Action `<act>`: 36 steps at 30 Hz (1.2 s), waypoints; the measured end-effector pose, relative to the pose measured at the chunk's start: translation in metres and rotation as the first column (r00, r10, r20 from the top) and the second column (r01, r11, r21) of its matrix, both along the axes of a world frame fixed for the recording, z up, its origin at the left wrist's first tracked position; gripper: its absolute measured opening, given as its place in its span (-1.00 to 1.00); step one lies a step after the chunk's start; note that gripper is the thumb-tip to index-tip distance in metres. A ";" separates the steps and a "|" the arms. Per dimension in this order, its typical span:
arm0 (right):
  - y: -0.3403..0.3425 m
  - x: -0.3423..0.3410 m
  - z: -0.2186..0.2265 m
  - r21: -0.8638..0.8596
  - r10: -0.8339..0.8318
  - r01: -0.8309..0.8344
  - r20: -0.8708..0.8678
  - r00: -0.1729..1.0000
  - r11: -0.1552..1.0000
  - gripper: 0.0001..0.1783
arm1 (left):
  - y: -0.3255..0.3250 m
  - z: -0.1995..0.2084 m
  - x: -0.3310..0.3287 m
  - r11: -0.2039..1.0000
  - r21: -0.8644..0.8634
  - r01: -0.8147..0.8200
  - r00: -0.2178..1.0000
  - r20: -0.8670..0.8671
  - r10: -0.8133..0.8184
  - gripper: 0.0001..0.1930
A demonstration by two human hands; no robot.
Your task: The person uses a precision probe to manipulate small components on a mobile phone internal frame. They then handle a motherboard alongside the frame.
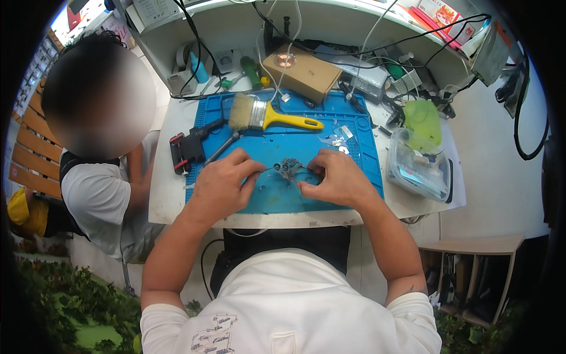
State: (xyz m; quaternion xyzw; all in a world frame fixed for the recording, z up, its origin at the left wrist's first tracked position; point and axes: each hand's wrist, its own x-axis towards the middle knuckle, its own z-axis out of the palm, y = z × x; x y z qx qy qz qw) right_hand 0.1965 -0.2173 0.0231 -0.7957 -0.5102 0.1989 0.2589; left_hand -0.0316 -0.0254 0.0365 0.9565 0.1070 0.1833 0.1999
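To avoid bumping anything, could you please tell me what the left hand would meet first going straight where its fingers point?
The left hand would probably meet the small grey part first, though depth is hard to judge.

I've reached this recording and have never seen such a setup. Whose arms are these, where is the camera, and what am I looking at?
There is no machine here: a person works with two bare hands. The single picture comes from a wide fisheye camera on their head, looking down, so straight edges bend near the rim.

On the white table lies a blue mat; a yellow-handled brush rests on it. A cardboard box lies beyond, and a clear plastic tub stands at the right.

Between the left hand and right hand is a small grey part. The right fingers seem to grip it; the left fingertips' hold is too small to tell.
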 end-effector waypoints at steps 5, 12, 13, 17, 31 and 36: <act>-0.004 -0.009 -0.004 0.040 -0.053 0.053 0.001 0.999 0.998 -0.29 | -0.011 -0.002 0.002 1.000 -0.009 -0.029 0.998 -0.047 0.029 -0.82; -0.017 -0.036 -0.027 0.137 -0.088 0.069 0.141 0.986 0.988 -0.25 | -0.026 -0.026 -0.002 0.975 -0.154 -0.160 0.986 -0.062 0.152 -0.83; -0.018 -0.039 -0.027 0.185 -0.076 0.031 0.240 0.968 0.982 -0.24 | -0.027 -0.031 -0.002 0.973 -0.178 -0.146 0.989 -0.020 0.144 -0.83; -0.017 -0.045 -0.035 0.263 -0.107 0.018 0.328 0.938 0.965 -0.24 | -0.032 -0.043 -0.005 0.972 -0.199 -0.124 0.990 0.037 0.134 -0.82; -0.015 -0.049 -0.047 0.296 -0.130 0.043 0.281 0.951 0.954 -0.22 | -0.041 -0.053 -0.004 0.973 -0.191 -0.129 0.990 0.030 0.137 -0.84; -0.015 -0.048 -0.052 0.319 -0.119 0.022 0.290 0.950 0.947 -0.21 | -0.047 -0.051 -0.001 0.983 -0.125 -0.136 0.991 -0.009 0.136 -0.84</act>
